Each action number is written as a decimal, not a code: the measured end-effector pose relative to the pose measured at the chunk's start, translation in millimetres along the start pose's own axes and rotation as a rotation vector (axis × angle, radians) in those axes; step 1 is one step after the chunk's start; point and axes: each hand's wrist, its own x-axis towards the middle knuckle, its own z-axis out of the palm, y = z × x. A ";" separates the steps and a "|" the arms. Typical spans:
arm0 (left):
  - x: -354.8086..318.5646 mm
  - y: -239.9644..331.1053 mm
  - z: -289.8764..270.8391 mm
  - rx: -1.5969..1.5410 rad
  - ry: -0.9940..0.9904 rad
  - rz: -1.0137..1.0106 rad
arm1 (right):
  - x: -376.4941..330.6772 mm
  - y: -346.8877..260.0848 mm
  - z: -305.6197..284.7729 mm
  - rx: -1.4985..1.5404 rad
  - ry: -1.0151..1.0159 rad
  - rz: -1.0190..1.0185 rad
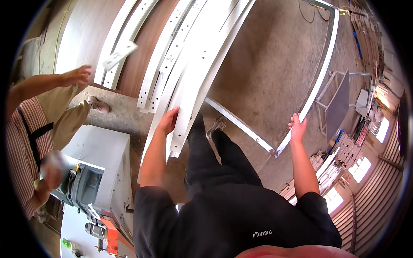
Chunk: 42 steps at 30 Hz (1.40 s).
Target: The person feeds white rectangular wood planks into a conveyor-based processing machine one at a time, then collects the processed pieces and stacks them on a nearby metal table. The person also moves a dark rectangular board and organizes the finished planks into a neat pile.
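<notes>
Your left hand [168,120] grips the stacked white strips [189,81]; your right hand [297,128] is closed around the white frame rail [320,77].

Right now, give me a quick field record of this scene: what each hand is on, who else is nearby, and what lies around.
left hand: gripping the near end of a white drilled strip
right hand: gripping the long white frame rail
frame: rail meets a white crossbar at a corner joint near the right hand
stack: more white strips lie beside the held one on a brown board
co-worker: striped sleeve at left, a hand raised over the board
machine: grey cabinet at lower left
floor: bare concrete
</notes>
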 end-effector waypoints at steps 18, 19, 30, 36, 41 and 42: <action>-27.4 6.1 39.4 1.305 0.832 0.485 | 4.5 8.0 -2.8 -0.009 0.014 0.005; -33.1 10.7 38.1 1.309 0.855 0.505 | 2.9 7.5 -1.4 -0.005 0.006 0.002; -81.7 184.5 15.1 1.328 1.144 0.690 | -0.1 -5.3 1.8 -0.018 0.002 0.000; -86.8 271.3 -11.2 1.429 1.164 0.505 | -0.4 -5.8 3.8 -0.007 0.011 -0.002; -81.8 331.0 -51.5 1.502 1.135 0.702 | 0.3 -7.9 5.0 -0.018 0.027 0.002; -83.3 346.8 -37.7 1.524 1.113 0.600 | -0.9 -0.4 2.7 -0.013 0.035 -0.007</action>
